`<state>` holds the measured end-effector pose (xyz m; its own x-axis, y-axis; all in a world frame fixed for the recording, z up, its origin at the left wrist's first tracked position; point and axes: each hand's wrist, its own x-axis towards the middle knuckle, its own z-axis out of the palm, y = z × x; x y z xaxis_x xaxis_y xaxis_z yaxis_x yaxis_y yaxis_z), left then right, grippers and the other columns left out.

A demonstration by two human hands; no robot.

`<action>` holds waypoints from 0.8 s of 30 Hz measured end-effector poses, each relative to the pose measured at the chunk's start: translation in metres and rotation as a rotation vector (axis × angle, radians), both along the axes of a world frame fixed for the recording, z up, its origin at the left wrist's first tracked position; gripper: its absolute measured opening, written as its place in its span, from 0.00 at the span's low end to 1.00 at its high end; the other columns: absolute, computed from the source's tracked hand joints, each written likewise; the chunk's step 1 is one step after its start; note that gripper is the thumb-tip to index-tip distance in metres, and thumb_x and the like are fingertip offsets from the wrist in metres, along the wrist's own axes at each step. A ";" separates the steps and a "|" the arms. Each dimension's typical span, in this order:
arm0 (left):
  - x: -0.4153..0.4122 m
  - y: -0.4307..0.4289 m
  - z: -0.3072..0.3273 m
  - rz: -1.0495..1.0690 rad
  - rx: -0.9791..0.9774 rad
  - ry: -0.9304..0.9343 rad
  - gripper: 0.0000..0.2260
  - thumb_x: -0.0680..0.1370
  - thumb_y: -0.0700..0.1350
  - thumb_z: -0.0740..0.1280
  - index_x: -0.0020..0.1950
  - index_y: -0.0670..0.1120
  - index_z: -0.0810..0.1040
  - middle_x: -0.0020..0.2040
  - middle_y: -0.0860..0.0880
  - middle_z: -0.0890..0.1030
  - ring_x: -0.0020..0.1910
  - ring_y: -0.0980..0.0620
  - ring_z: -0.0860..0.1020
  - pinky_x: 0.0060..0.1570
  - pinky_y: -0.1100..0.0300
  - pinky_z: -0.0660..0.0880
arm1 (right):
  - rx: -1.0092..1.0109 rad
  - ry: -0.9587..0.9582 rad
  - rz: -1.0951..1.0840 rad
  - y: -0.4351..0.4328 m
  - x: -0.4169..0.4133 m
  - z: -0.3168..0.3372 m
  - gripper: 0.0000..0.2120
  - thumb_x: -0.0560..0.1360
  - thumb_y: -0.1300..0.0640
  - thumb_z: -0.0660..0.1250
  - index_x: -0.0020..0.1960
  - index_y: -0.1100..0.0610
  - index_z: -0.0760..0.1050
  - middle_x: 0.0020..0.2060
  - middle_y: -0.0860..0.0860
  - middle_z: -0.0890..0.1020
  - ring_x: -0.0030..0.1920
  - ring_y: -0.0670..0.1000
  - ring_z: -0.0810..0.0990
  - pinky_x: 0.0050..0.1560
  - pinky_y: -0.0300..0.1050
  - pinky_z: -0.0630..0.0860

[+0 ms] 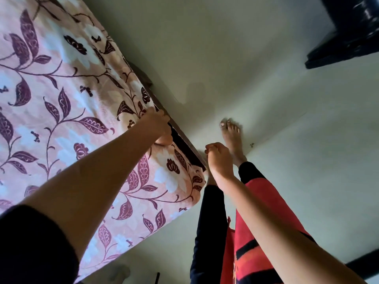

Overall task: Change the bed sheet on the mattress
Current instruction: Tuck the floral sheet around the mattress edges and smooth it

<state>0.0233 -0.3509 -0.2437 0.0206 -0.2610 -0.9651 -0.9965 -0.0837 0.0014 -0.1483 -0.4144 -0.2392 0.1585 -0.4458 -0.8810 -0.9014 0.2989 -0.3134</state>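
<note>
Head view | left hand (161, 126) fingers grasp bed sheet (61, 89) edge, tips hidden | right hand (218, 159) fingers clenched, empty

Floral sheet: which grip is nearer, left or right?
Left. The left grip holds the floral sheet at its side edge; the right grip is off it, curled over the floor beside the sheet's near corner.

The person wears a dark sleeve (30, 244), red black-banded tunic (254, 203), dark leggings (205, 232).
</note>
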 end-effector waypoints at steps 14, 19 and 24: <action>-0.012 -0.007 0.047 0.517 -0.086 -0.413 0.22 0.81 0.52 0.53 0.70 0.41 0.68 0.69 0.40 0.70 0.72 0.38 0.59 0.72 0.42 0.45 | -0.318 -0.655 1.720 -0.041 0.136 0.003 0.14 0.69 0.62 0.63 0.52 0.66 0.77 0.48 0.60 0.80 0.54 0.61 0.76 0.56 0.53 0.72; -0.002 0.006 0.028 0.358 0.015 -0.374 0.30 0.80 0.57 0.53 0.76 0.41 0.54 0.75 0.39 0.57 0.74 0.36 0.52 0.71 0.40 0.43 | -0.340 -0.829 2.290 -0.068 0.191 -0.003 0.24 0.76 0.56 0.55 0.69 0.63 0.66 0.69 0.59 0.68 0.73 0.56 0.59 0.74 0.50 0.52; 0.013 0.007 0.026 0.323 0.065 -0.335 0.29 0.81 0.59 0.46 0.77 0.45 0.50 0.77 0.45 0.52 0.75 0.38 0.46 0.68 0.37 0.36 | -0.313 -0.880 2.554 -0.087 0.223 -0.008 0.29 0.79 0.53 0.53 0.76 0.63 0.50 0.75 0.61 0.53 0.76 0.56 0.47 0.72 0.49 0.39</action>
<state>0.0361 -0.3441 -0.2174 0.4044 -0.1293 -0.9054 -0.8640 -0.3787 -0.3318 0.0747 -0.5010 -0.2475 0.2984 0.8599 -0.4141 0.8118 -0.4568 -0.3638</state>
